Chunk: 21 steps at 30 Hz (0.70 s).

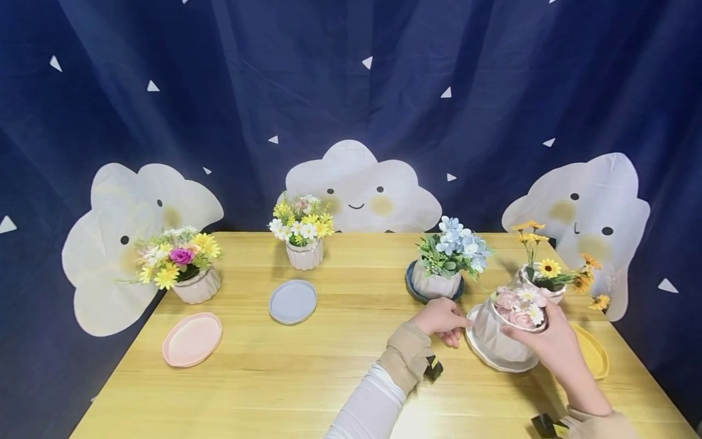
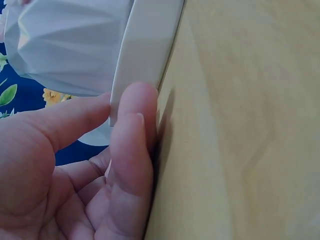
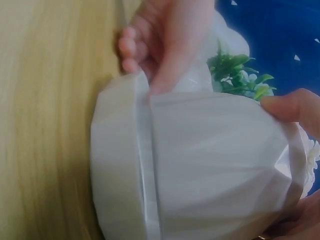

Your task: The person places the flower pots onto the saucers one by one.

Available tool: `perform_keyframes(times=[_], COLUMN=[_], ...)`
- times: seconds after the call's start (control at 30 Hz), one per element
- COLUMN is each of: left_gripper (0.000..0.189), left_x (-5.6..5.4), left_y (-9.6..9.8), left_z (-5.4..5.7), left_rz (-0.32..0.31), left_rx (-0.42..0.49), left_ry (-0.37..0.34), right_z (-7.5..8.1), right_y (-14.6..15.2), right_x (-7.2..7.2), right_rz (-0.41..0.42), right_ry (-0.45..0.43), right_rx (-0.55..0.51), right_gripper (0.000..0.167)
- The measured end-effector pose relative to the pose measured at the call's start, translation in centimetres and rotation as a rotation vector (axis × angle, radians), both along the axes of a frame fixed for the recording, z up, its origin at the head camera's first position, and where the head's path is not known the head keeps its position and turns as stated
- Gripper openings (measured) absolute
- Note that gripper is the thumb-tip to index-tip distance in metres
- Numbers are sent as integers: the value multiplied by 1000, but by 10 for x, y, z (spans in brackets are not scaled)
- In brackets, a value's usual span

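Note:
On the right of the head view, a white faceted flowerpot point(image 1: 493, 335) with pink roses and white daisies stands over a white saucer point(image 1: 479, 355). My right hand point(image 1: 555, 342) grips the pot near its top, thumb on the near side. With thumb and fingertips, my left hand point(image 1: 440, 318) pinches the saucer's left edge. The left wrist view shows that pinch: the thumb point(image 2: 75, 120) at the saucer's rim point(image 2: 145, 50), fingers low by the tabletop. In the right wrist view the pot point(image 3: 220, 165) sits within the saucer's raised rim point(image 3: 117, 155).
Behind my left hand, a pot of blue flowers point(image 1: 436, 283) sits in a dark blue saucer point(image 1: 410, 283). A sunflower pot point(image 1: 555, 295) and yellow saucer point(image 1: 596, 353) are at right. Leftward are two flowerpots point(image 1: 306, 255) point(image 1: 198, 288), a grey-blue saucer point(image 1: 293, 302) and a pink saucer point(image 1: 192, 339).

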<state>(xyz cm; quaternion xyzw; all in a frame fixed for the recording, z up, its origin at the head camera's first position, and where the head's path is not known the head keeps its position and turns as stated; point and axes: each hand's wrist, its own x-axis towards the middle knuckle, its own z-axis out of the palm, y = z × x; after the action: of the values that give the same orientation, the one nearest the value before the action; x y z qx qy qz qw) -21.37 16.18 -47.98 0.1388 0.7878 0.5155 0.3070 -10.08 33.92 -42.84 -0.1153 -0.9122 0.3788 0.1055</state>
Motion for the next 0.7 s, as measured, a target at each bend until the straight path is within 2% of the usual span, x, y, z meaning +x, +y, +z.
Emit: perform_keyframes(times=[0.47,0.7], left_gripper=[20,16], left_x=[0,-2], left_y=[0,1], left_z=[0,-3], left_rz=[2,-7], left_rx=[6,8], left_ry=[-7,-15], right_z=[-9,-10], right_y=[-1,-2], right_x=[-2,-3], right_rz=[15,44], right_ry=[-7,24], right_rx=[4,13], right_gripper=[101,99])
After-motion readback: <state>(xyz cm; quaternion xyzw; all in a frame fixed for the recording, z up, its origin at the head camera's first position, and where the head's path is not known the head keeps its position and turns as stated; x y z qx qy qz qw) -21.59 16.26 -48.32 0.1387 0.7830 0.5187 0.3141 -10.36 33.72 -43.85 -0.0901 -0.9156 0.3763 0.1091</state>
